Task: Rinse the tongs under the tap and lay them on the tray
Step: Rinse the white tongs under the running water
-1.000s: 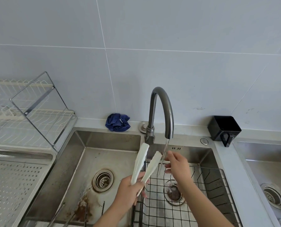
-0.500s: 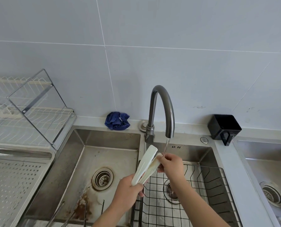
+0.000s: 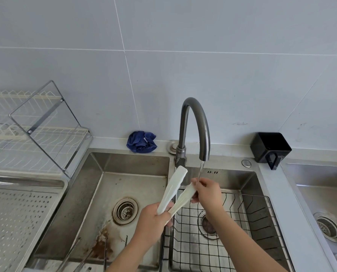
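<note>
at the sink, your left hand [image 3: 151, 218] is closed around the hinge end of the white tongs [image 3: 174, 190], which run up and away from that grip toward the tap [image 3: 195, 126], long axis slanting from lower left to upper right, tips pointing at the spout. the two arms are splayed apart: the left one stands free beside the stream, while your right hand [image 3: 208, 191] pinches the tip of the right one, just where the thin water [image 3: 201, 170] lands. the tongs sit over the divider between the basins, above the wire rack [image 3: 248, 216]. the perforated tray [image 3: 16, 222] lies well off to the left, on your left hand's side, so that hand looks the one to carry them over.
</note>
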